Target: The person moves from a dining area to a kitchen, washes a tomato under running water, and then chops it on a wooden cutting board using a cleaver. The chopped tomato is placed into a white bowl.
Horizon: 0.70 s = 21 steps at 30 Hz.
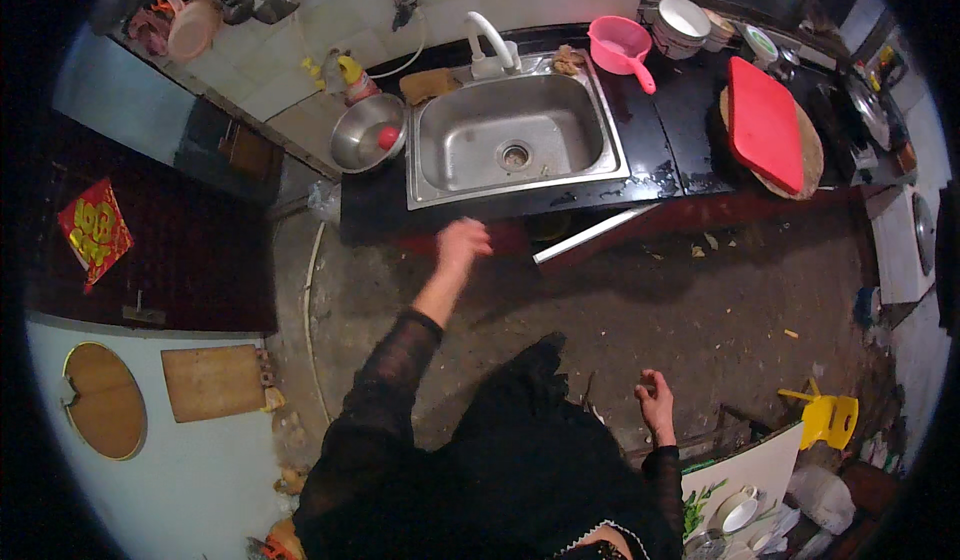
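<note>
The left hand point(463, 245) is too blurred to tell whether its fingers close; the right hand point(657, 407), well apart, has parted fingers. Beyond the left lies the rectangular stainless-steel sink point(455, 150) in the glossy black table point(645, 135). A careless step could strike the open, white-edged cabinet door point(595, 234); a brushing sleeve might tip the round steel bowl point(352, 132).

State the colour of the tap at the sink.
The tap is white; see the head view.
</note>
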Each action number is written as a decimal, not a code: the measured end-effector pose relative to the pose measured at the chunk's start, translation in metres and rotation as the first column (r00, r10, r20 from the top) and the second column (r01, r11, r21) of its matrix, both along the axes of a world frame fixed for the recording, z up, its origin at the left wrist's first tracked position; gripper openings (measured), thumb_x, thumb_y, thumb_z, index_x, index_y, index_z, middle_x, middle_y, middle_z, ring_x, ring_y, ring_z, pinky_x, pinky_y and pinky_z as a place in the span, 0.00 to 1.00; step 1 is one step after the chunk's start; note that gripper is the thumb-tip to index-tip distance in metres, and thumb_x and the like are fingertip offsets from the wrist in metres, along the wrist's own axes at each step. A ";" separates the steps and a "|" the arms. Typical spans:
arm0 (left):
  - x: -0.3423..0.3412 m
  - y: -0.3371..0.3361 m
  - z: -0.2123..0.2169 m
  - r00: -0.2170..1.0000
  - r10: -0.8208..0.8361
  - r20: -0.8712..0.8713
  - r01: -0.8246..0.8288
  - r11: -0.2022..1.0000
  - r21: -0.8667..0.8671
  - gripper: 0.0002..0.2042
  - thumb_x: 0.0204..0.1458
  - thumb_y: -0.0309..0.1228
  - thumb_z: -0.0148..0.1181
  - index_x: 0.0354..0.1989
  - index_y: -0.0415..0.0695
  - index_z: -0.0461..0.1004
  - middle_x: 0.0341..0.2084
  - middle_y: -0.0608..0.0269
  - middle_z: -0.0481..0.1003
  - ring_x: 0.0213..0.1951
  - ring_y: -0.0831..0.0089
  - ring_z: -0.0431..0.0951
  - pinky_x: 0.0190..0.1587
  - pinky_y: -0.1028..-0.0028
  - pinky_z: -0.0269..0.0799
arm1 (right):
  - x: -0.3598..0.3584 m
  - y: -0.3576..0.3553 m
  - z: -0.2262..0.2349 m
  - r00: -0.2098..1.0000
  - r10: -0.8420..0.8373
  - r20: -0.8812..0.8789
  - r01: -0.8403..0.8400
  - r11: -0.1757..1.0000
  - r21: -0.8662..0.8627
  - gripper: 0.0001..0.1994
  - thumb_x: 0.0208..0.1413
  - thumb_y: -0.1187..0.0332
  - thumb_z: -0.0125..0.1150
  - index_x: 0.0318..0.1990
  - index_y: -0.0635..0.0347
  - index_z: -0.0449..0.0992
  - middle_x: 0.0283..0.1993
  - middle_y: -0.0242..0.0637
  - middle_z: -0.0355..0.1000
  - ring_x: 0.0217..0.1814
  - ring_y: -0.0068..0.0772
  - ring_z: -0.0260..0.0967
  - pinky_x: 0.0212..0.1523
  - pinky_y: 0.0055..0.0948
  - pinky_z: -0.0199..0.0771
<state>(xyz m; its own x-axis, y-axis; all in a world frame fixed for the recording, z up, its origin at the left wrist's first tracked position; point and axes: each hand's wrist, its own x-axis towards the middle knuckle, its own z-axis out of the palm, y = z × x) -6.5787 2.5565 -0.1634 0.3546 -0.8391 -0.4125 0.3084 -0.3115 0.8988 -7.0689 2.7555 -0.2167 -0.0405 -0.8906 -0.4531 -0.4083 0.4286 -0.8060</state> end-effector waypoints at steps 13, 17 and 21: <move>0.138 -0.069 0.041 0.797 0.254 0.548 -0.374 0.920 0.117 0.10 0.53 0.35 0.61 0.34 0.40 0.79 0.13 0.62 0.72 0.14 0.75 0.70 0.17 0.74 0.66 | 0.064 -0.118 0.014 0.957 0.253 -0.140 -0.264 0.962 -0.071 0.11 0.63 0.65 0.55 0.37 0.65 0.76 0.27 0.52 0.72 0.28 0.46 0.74 0.32 0.39 0.71; 0.201 -0.064 0.032 0.508 0.259 0.822 -0.288 0.950 -0.121 0.16 0.51 0.28 0.62 0.50 0.42 0.75 0.26 0.56 0.77 0.30 0.66 0.78 0.36 0.67 0.75 | 0.143 -0.186 0.075 0.738 0.539 -0.406 -0.611 0.789 -0.063 0.08 0.56 0.71 0.58 0.43 0.61 0.76 0.30 0.49 0.74 0.37 0.57 0.74 0.39 0.41 0.74; 0.210 -0.118 0.029 0.495 0.176 0.851 -0.240 0.969 -0.061 0.31 0.50 0.25 0.63 0.66 0.49 0.64 0.55 0.50 0.70 0.54 0.56 0.74 0.56 0.62 0.70 | 0.192 -0.241 0.091 0.769 0.502 -0.395 -0.639 0.602 -0.478 0.22 0.47 0.82 0.57 0.52 0.54 0.71 0.37 0.44 0.75 0.44 0.56 0.74 0.45 0.39 0.75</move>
